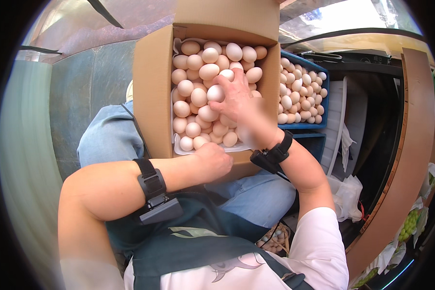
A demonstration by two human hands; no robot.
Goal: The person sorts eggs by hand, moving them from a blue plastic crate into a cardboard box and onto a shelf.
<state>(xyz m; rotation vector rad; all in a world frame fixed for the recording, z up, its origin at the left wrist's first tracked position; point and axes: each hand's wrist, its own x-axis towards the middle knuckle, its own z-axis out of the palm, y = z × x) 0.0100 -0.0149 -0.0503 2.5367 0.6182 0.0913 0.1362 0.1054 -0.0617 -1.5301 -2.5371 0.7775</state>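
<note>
A cardboard box [153, 94] stands open between my knees, filled with cream and pale-brown eggs [199, 97] over a white liner [184, 150]. My right hand [235, 92] reaches in from the right, with its thumb and index finger around a whitish egg [216, 93]. Another pale egg [227, 75] lies between its outstretched fingers. At the box's near rim my left hand [214, 161] is curled into a loose fist. Its fingertips are hidden, and it seems to rest against the cardboard.
Right of the box, a blue plastic crate [302, 125] holds many eggs. Below it is another blue crate [313, 139]. A brown board [402, 159] runs along the right, near bagged green grapes [409, 225]. A basket of eggs [275, 241] sits low beside my leg.
</note>
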